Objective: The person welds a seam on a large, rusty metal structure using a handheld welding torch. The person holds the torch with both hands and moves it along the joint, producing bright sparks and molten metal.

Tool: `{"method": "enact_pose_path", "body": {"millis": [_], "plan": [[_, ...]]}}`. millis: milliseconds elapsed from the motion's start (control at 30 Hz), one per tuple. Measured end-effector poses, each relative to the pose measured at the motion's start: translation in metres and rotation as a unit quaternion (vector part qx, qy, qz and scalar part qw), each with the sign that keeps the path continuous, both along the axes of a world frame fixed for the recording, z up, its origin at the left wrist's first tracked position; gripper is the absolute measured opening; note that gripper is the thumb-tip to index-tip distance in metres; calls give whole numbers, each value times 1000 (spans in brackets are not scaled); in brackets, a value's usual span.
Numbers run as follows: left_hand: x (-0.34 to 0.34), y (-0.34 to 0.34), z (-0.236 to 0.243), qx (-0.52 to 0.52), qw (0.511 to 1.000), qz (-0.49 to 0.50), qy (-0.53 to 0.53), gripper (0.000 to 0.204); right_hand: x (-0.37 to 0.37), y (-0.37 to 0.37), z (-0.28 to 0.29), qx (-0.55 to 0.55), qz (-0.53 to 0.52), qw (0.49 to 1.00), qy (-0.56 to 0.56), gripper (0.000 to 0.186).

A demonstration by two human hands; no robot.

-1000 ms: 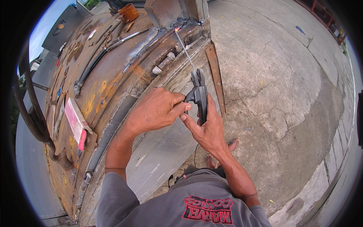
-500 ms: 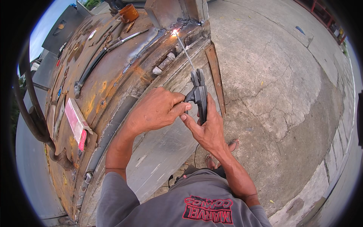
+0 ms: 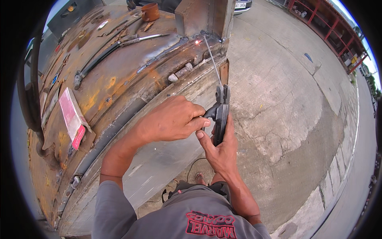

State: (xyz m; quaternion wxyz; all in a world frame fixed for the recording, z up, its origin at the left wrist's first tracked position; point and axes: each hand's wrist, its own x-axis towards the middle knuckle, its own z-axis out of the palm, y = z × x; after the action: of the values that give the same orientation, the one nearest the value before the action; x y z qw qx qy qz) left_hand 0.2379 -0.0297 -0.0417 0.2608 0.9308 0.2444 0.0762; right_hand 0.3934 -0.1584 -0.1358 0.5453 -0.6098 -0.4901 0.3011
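Observation:
My right hand (image 3: 223, 149) is wrapped round the black handle of a welding electrode holder (image 3: 221, 119). My left hand (image 3: 175, 119) pinches the holder's lever from the left side. Clamped in the holder's jaws, a thin grey welding rod (image 3: 212, 59) points up and away. Its tip stands beside a steel upright (image 3: 201, 20) on a rusty metal bed (image 3: 115, 71). Just left of the tip, a small spot (image 3: 197, 42) on the metal glows orange-red. A rough weld seam (image 3: 159, 51) runs leftward from there.
On the bed lie a hammer (image 3: 103, 55) with a dark handle, a pink and white carton (image 3: 72, 115) and a rusty brown can (image 3: 150, 12). A hinge barrel (image 3: 181, 72) sticks out near the edge. Cracked concrete (image 3: 278, 99) spreads to the right, with a red frame structure (image 3: 326, 28) beyond.
The bright arc at the rod tip has gone out, leaving a glowing spot. The rod tip has come away to the right of it. Both hands still hold the holder; the view has shifted.

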Motion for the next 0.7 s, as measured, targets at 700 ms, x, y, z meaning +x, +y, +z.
{"method": "enact_pose_path", "body": {"millis": [700], "plan": [[-16, 20, 17, -152, 978, 5, -144, 43, 18, 0, 61, -7, 58, 994, -89, 75]]}}
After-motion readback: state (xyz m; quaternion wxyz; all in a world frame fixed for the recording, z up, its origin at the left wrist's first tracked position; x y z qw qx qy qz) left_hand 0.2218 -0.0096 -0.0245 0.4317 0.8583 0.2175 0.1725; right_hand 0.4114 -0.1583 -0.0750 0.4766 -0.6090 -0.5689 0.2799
